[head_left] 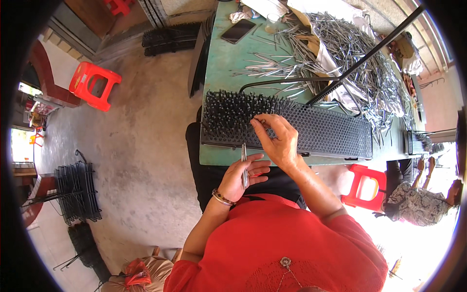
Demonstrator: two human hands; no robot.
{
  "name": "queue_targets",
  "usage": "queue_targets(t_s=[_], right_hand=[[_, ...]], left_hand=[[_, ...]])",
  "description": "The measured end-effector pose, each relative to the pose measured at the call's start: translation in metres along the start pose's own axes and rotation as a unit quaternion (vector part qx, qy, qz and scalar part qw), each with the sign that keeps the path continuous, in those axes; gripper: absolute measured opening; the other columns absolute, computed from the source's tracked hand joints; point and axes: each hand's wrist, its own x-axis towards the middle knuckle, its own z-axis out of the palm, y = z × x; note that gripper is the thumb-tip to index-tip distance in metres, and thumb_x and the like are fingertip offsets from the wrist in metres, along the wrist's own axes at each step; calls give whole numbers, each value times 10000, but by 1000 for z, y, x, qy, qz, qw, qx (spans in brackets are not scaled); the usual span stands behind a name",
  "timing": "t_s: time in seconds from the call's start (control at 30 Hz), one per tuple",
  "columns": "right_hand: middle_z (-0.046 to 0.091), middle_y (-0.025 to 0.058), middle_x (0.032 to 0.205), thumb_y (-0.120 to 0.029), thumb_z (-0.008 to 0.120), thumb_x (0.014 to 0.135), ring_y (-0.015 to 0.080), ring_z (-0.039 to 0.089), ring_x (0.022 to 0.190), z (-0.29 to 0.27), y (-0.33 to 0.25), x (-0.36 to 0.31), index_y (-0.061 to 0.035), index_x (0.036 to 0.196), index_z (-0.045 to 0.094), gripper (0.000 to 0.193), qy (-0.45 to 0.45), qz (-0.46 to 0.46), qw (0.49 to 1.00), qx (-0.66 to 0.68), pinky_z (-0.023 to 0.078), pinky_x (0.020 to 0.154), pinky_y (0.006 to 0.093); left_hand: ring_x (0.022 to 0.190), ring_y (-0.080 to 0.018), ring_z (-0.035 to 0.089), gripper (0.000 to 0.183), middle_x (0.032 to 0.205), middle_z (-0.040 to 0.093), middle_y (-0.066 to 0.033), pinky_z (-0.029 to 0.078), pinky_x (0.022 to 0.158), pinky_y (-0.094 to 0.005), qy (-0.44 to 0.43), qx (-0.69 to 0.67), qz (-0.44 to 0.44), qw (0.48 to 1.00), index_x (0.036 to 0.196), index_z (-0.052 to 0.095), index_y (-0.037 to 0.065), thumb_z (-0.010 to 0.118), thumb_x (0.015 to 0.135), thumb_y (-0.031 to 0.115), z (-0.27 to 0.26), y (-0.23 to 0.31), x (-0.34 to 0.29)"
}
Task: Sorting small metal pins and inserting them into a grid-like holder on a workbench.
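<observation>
A long black tray with rows of round holes (335, 130) lies along the near edge of the green table. Thin dark pieces (228, 113) stand upright, crowded together, in its left part; the holes on the right show bare. My right hand (279, 141) is over the tray where the two parts meet, thumb and forefinger pinched together. Whatever is between those fingertips is too small to make out. Just below the tray's front edge, my left hand (242, 176) is palm up and holds a small bundle of thin silvery rods (243, 158) under the thumb.
A large heap of similar rods (343, 46) covers the far right of the table (221, 68), partly on sheeting. A black metal stand (292, 79) crosses behind the tray. A phone (238, 31) lies far left. Red stools (95, 86) stand around; another person (418, 202) works at right.
</observation>
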Motion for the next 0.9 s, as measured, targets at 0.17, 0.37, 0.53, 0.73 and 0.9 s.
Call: queue_targets(t_s=[0.17,0.37,0.53,0.73,0.9], right_hand=[[670,102,822,-10,714,767,203,644,691,-2,-4,1,-14,898,654,144,-3,-10,1000,-5,515,613,291],[670,101,821,-8,721,755,211,642,696,0,-4,1,-17,897,657,156,-9,-21,1000,3,514,612,298],[671,93,823,-24,730,737,240,631,695,8,2,-4,-25,891,646,175,-13,-46,999,2,495,619,323],[676,80,836,-33,744,716,249,626,709,10,6,-5,-37,892,649,200,-20,-82,996,-5,483,644,337],[680,76,842,-21,749,708,241,633,737,11,9,-8,-38,902,665,212,-36,-81,996,-3,497,658,330]], left_hand=[[1070,-279,588,434,1198,574,-215,499,901,-421,-8,-1,-2,1000,1294,450,-24,409,967,259,-2,0,0],[1063,-281,593,436,1196,577,-213,505,892,-418,-9,8,-5,1000,1291,451,-29,411,966,259,-1,-1,1],[1061,-279,596,441,1187,582,-207,509,886,-416,-2,11,-2,1000,1288,448,-37,417,963,260,0,0,0],[1067,-310,596,457,1195,573,-224,505,893,-433,5,33,-2,999,1294,430,-49,380,962,261,0,-2,0],[1058,-294,600,448,1185,580,-214,510,885,-421,-2,22,2,1000,1285,440,-47,399,966,264,-2,-4,0]])
